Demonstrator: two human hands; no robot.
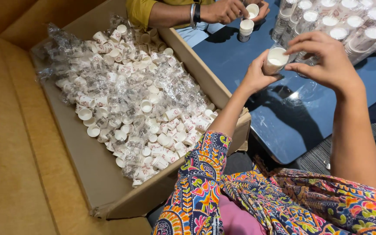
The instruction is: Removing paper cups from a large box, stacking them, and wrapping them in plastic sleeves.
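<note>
At the upper right of the frame the left hand (254, 77) grips a small paper cup (276, 60) from below, fingers curled round its side; the right hand (327, 61) arches over it, fingertips touching the rim; both hover above a blue table (283, 126); rows of stacked cups (336, 26) stand behind; a cardboard box (96, 178) of loose cups fills the left; a co-worker's hands (233, 11) hold another cup at top centre.

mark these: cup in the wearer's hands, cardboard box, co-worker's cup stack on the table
paper cup (276, 59): head view, on its white inside near the rim.
cardboard box (93, 167): head view, on the bare brown floor.
co-worker's cup stack (245, 29): head view, on the side wall of the stack.
</note>
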